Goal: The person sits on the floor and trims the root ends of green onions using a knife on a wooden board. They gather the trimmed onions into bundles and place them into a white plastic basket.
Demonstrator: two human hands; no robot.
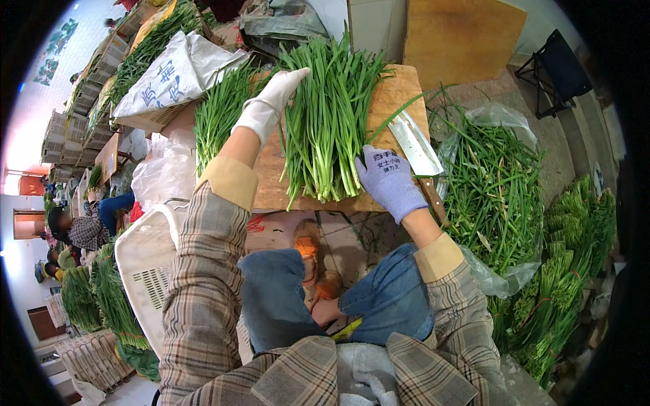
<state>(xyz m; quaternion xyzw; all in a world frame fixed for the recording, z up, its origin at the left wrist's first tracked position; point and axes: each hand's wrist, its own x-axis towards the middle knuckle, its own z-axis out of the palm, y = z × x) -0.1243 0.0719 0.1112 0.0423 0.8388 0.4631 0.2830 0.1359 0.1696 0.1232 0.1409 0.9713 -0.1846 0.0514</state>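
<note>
A loose pile of green Chinese chives (327, 122) lies on a wooden board (269, 182), its pale stem ends towards me. My left hand (271, 104), in a white glove, lies along the left edge of the leaves; its fingertips are partly hidden. At the lower right of the stems is my right hand (388, 175), in a lilac glove bearing writing. Its thumb touches the stems, and its curled fingers are out of sight. One long leaf slants up from near that hand across a cleaver (414, 144) with a wooden handle. More chives (223, 111) lie left of my left wrist.
Right of the board, a clear plastic bag (502, 284) holds loose leaf trimmings (492, 203). Tied chive bundles (553, 284) lie beyond it. On my left are a white plastic basket (147, 254) and a white sack (172, 76). Other people sit further left.
</note>
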